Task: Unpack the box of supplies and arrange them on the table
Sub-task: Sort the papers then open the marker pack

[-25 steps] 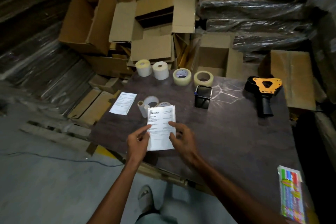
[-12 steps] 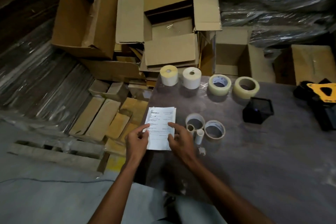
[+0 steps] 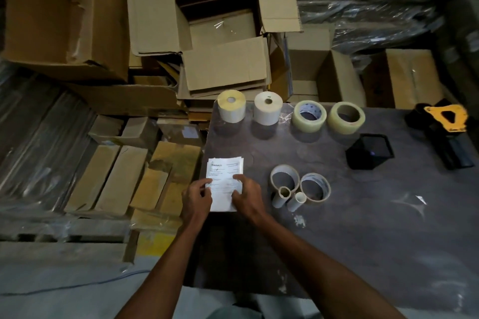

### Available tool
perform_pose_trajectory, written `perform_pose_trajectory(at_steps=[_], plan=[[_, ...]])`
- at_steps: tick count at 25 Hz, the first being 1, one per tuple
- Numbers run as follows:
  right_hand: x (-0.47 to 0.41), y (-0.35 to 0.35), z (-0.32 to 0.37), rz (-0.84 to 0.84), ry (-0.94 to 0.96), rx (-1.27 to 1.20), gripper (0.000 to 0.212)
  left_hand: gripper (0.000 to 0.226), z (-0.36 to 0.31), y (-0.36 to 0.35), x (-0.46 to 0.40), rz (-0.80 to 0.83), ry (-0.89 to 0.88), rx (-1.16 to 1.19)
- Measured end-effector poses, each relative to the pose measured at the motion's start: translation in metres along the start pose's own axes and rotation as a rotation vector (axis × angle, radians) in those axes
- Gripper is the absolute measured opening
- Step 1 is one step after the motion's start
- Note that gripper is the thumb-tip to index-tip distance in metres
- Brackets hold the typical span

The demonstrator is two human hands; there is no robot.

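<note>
A small stack of white printed papers (image 3: 225,172) lies at the left edge of the dark table (image 3: 363,228). My left hand (image 3: 197,197) pinches its left side and my right hand (image 3: 246,193) grips its right side, fingers curled over the sheet. The lower part of the stack is hidden by both hands. Two label rolls (image 3: 231,109) (image 3: 267,107) and two clear tape rolls (image 3: 308,116) (image 3: 346,117) stand in a row along the far edge. Empty tape cores (image 3: 315,186) and small tubes (image 3: 283,197) sit just right of the papers.
A black mesh pen holder (image 3: 369,151) and a yellow-black tape dispenser (image 3: 445,122) are at the far right. An open cardboard box (image 3: 223,21) and other cartons are piled beyond the table. Flattened cartons and pallets lie on the floor to the left.
Both hands have carried the papers leftward, from in front of the empty cores to the table's left edge. The view has shifted left and closer to the table.
</note>
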State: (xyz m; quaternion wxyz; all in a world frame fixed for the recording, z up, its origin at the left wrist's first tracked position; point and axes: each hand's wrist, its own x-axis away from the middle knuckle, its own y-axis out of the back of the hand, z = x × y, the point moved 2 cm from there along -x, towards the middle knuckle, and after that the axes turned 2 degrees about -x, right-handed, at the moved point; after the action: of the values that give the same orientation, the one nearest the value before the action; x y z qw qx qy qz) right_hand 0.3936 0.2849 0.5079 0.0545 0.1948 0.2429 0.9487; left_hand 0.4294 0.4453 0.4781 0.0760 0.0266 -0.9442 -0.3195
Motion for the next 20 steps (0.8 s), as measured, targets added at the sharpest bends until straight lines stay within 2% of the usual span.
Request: perform_pose_trajectory(at_steps=[3, 6, 16, 20], plan=[[0.000, -0.012, -0.001, 0.015, -0.034, 0.006, 0.054, 0.024, 0.009, -0.004, -0.001, -0.006, 0.054, -0.056], [0.002, -0.014, -0.006, -0.017, -0.040, 0.054, 0.057, 0.027, 0.005, -0.003, -0.004, -0.015, -0.009, -0.138], [0.005, -0.016, 0.002, -0.025, -0.004, 0.075, 0.065, 0.040, -0.002, -0.008, -0.011, 0.077, 0.028, -0.105], [0.015, 0.000, 0.004, -0.059, 0.077, 0.038, 0.062, 0.031, -0.013, 0.002, 0.005, -0.035, -0.046, -0.100]])
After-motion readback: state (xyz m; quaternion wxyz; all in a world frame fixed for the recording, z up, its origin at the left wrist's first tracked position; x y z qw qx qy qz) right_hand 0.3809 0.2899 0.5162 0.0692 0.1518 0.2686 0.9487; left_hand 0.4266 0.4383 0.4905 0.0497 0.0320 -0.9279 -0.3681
